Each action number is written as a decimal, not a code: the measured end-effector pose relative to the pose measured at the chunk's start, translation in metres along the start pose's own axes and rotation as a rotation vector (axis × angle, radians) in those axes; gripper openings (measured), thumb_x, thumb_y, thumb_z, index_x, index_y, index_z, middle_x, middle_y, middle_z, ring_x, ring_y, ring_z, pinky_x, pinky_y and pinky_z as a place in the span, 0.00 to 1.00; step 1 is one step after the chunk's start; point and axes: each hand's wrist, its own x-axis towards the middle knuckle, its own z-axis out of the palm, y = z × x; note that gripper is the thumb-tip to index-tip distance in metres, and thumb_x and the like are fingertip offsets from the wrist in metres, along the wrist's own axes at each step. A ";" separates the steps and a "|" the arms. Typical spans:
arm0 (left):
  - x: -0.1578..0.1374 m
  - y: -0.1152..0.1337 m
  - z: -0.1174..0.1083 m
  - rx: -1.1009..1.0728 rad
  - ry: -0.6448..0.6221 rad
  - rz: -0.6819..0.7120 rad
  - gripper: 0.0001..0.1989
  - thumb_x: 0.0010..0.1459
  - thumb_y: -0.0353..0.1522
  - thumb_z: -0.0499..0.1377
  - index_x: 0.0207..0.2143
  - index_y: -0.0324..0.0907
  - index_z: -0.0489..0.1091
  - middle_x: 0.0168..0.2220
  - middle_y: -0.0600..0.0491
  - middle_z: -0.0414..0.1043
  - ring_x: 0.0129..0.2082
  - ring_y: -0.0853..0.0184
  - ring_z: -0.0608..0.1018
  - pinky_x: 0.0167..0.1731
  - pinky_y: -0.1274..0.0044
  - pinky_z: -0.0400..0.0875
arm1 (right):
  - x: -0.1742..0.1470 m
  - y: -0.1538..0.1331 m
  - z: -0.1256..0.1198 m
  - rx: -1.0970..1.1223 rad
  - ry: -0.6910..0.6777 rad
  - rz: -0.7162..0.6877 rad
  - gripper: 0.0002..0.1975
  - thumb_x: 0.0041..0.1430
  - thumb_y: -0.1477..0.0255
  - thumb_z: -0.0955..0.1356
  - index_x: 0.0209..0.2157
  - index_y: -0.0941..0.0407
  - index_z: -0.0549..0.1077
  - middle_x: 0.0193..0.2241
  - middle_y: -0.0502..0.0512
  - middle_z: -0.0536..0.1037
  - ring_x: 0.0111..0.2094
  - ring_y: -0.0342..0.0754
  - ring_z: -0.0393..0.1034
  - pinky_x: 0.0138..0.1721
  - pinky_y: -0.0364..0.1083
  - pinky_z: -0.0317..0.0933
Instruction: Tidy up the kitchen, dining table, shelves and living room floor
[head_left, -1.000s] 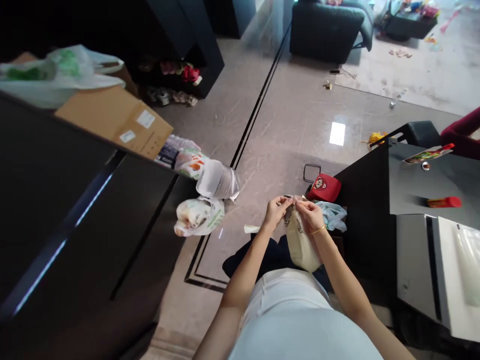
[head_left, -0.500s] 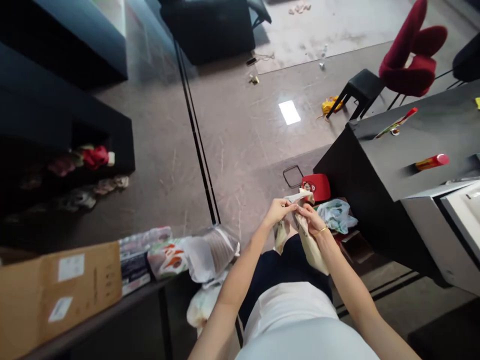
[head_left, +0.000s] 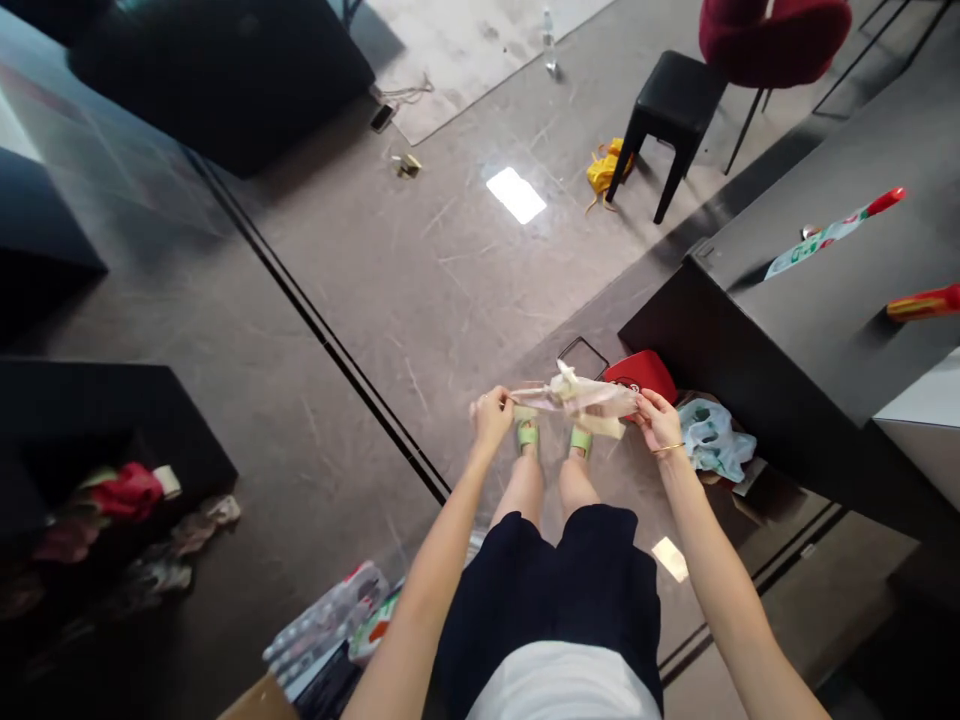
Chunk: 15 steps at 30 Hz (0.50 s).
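A thin, crumpled cream bag (head_left: 581, 395) is stretched sideways between my two hands, in front of my legs. It is bunched up around its middle, and a loose flap hangs below. My left hand (head_left: 493, 418) is closed on its left end, the fingers pinched together. Its right end is pinched in my right hand (head_left: 658, 418), which has a thin bracelet at the wrist. Behind the right end, on the floor, is a red lidded item (head_left: 643, 373), partly covered by the bag and hand.
A pale plastic bag (head_left: 716, 437) lies beside the dark counter (head_left: 780, 330). Beyond it stand a black stool (head_left: 679, 95) and a red chair (head_left: 780, 40), with a yellow bag (head_left: 606, 172) by the stool's leg. Packages (head_left: 330, 620) sit at the lower left.
My hands have moved apart, and the bag, earlier hanging in folds close to my body, is now pulled out between them. The view has turned and shifted, bringing my feet into sight.
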 end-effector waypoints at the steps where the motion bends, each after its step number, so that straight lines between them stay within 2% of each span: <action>1: 0.021 -0.006 0.005 0.072 0.003 -0.002 0.09 0.59 0.32 0.53 0.34 0.44 0.73 0.35 0.49 0.77 0.39 0.61 0.77 0.41 0.73 0.62 | 0.009 0.009 0.004 0.003 0.027 -0.031 0.19 0.34 0.70 0.79 0.32 0.56 0.75 0.26 0.49 0.78 0.24 0.41 0.71 0.26 0.41 0.67; 5: 0.109 -0.046 0.035 0.225 -0.029 -0.060 0.10 0.60 0.32 0.51 0.36 0.43 0.72 0.38 0.43 0.77 0.44 0.55 0.76 0.48 0.65 0.60 | 0.049 0.055 0.008 -0.002 0.147 -0.124 0.19 0.36 0.66 0.77 0.33 0.55 0.75 0.27 0.49 0.77 0.26 0.41 0.70 0.27 0.41 0.65; 7: 0.150 -0.069 0.052 0.180 -0.057 -0.079 0.09 0.58 0.31 0.52 0.35 0.42 0.72 0.38 0.42 0.77 0.48 0.54 0.75 0.53 0.60 0.57 | 0.068 0.084 0.005 -0.082 0.100 -0.104 0.21 0.38 0.64 0.76 0.37 0.55 0.76 0.27 0.48 0.76 0.26 0.41 0.68 0.29 0.41 0.65; 9: 0.187 -0.089 0.072 -0.021 -0.069 -0.148 0.07 0.56 0.31 0.54 0.32 0.42 0.72 0.37 0.42 0.77 0.51 0.53 0.73 0.55 0.58 0.56 | 0.085 0.115 0.002 -0.256 -0.030 -0.070 0.24 0.36 0.67 0.76 0.41 0.54 0.77 0.25 0.45 0.74 0.25 0.39 0.65 0.29 0.40 0.63; 11: 0.218 -0.102 0.097 -0.265 -0.108 -0.250 0.05 0.53 0.31 0.55 0.28 0.42 0.70 0.34 0.44 0.77 0.51 0.54 0.74 0.54 0.60 0.60 | 0.103 0.148 0.003 -0.464 -0.124 -0.026 0.25 0.31 0.73 0.76 0.39 0.55 0.79 0.22 0.43 0.73 0.23 0.38 0.62 0.28 0.39 0.60; 13: 0.242 -0.110 0.128 -0.421 -0.179 -0.327 0.03 0.52 0.31 0.56 0.27 0.41 0.69 0.29 0.48 0.75 0.46 0.57 0.76 0.50 0.65 0.67 | 0.127 0.178 0.007 -0.547 -0.047 0.038 0.17 0.29 0.77 0.74 0.29 0.57 0.79 0.19 0.44 0.73 0.22 0.39 0.61 0.26 0.39 0.58; 15: 0.259 -0.116 0.161 -0.483 -0.249 -0.362 0.04 0.51 0.31 0.55 0.27 0.41 0.69 0.24 0.51 0.72 0.38 0.61 0.78 0.42 0.71 0.73 | 0.157 0.206 0.012 -0.480 0.092 0.098 0.08 0.32 0.76 0.73 0.22 0.58 0.76 0.17 0.46 0.73 0.21 0.40 0.62 0.25 0.40 0.57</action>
